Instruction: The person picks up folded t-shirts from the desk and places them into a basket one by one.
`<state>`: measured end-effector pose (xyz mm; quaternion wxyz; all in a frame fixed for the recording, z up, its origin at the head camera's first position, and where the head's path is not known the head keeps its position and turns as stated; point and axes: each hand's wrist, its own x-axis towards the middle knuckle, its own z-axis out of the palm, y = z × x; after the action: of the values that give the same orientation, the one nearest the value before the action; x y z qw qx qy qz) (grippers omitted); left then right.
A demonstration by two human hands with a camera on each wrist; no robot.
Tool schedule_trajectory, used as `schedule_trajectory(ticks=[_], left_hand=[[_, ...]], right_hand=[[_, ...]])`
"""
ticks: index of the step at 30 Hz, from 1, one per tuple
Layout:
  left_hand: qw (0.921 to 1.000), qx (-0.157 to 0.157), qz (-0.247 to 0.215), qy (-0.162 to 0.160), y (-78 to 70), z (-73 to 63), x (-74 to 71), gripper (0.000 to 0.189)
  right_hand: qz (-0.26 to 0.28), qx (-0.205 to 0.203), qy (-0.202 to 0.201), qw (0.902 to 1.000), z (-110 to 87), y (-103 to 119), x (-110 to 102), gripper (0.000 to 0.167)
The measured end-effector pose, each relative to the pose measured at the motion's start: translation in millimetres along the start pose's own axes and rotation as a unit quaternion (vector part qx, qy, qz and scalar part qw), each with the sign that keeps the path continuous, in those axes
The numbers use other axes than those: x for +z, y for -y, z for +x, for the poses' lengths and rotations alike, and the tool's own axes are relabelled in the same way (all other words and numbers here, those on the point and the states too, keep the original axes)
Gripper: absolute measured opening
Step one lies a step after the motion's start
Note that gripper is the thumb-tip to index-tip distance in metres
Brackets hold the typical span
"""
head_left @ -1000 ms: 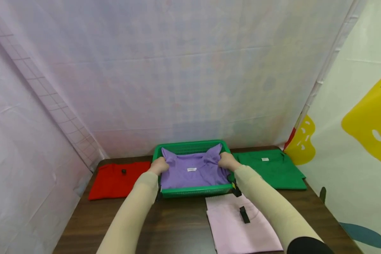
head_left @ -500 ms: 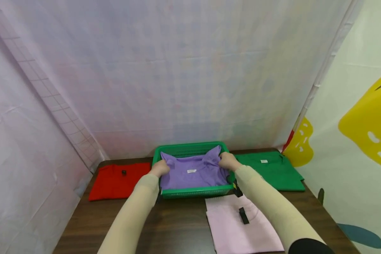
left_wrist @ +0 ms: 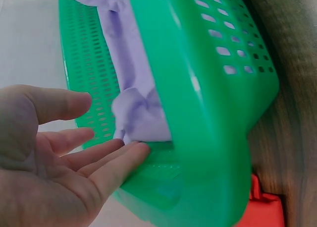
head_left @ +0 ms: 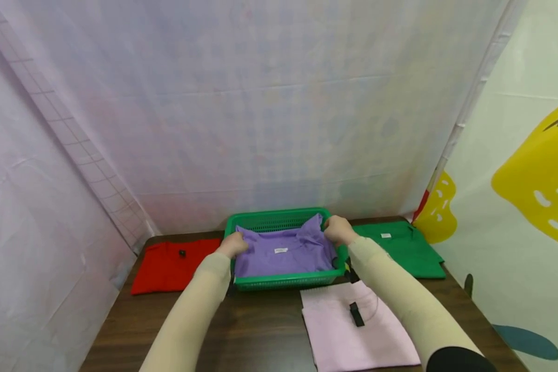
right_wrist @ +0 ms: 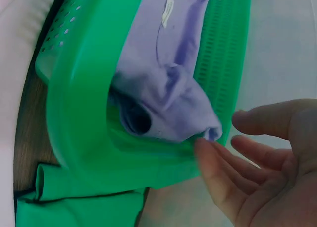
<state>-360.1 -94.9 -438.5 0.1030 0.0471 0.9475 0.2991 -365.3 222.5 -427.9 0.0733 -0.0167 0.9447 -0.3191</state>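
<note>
A purple folded shirt (head_left: pixel 279 263) with a white label lies inside a green plastic basket (head_left: pixel 285 281), its upper corners raised against the ends. My left hand (head_left: pixel 234 245) is at the basket's left end. In the left wrist view its thumb stands apart from the fingers, and the fingertips (left_wrist: pixel 141 150) are right at the shirt's corner by the rim. At the other end, my right hand (head_left: pixel 338 230) has its fingers loosely bent. The right wrist view shows its index fingertip (right_wrist: pixel 202 145) close to a bunched purple corner, with a gap between thumb and fingers.
Left of the basket lies a folded red garment (head_left: pixel 176 268) with a small dark item on it. A folded green garment (head_left: pixel 395 248) is at the right. A folded pink garment (head_left: pixel 344 336) with a black piece lies in front on the dark wooden table (head_left: pixel 256 330).
My right hand has risen slightly and moved right, off the purple shirt's corner toward the basket rim. My left hand stays almost in place.
</note>
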Motion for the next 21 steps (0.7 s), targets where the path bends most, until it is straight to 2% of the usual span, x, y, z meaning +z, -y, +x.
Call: schedule_trajectory(ticks=[4, 7, 8, 10, 13, 14, 17, 20, 21], left_hand=[[0.9998, 0.012, -0.001, -0.013, -1.6, 0.0, -1.9, 0.053], [0.9994, 0.023, 0.000, -0.025, -2.6, 0.5, 0.9, 0.047], [0.9995, 0.018, -0.008, -0.023, -3.4, 1.2, 2.7, 0.044], [0.9995, 0.013, -0.026, -0.009, -2.2, 5.8, 8.6, 0.042], [0.9973, 0.002, -0.067, 0.028, 7.4, 21.1, 22.1, 0.042], [0.9959, 0.020, -0.080, 0.036, 20.0, 34.6, 30.8, 0.042], [0.9939, 0.014, -0.091, 0.061, 29.9, 44.1, 39.7, 0.045], [0.9924, 0.003, -0.097, 0.076, 26.3, 34.6, 37.6, 0.049], [0.9907, -0.025, -0.104, 0.084, 14.7, 21.0, 31.3, 0.052]], right_hand=[[0.019, -0.026, -0.016, 0.9994, 5.0, 0.7, 6.3, 0.044], [0.057, -0.029, 0.001, 0.9979, 5.2, 5.8, 15.6, 0.042], [0.079, -0.025, 0.013, 0.9965, 4.4, 8.1, 19.1, 0.046], [0.124, -0.007, 0.045, 0.9912, 3.1, 10.8, 26.9, 0.048], [0.193, 0.023, 0.086, 0.9772, 2.0, 10.1, 37.6, 0.053], [0.208, 0.033, 0.095, 0.9729, 2.6, 8.8, 40.5, 0.055], [0.238, 0.062, 0.104, 0.9637, 4.6, 5.2, 45.6, 0.060], [0.244, 0.079, 0.103, 0.9612, 6.5, 4.0, 46.8, 0.066], [0.242, 0.083, 0.101, 0.9615, 7.2, 3.6, 46.6, 0.067]])
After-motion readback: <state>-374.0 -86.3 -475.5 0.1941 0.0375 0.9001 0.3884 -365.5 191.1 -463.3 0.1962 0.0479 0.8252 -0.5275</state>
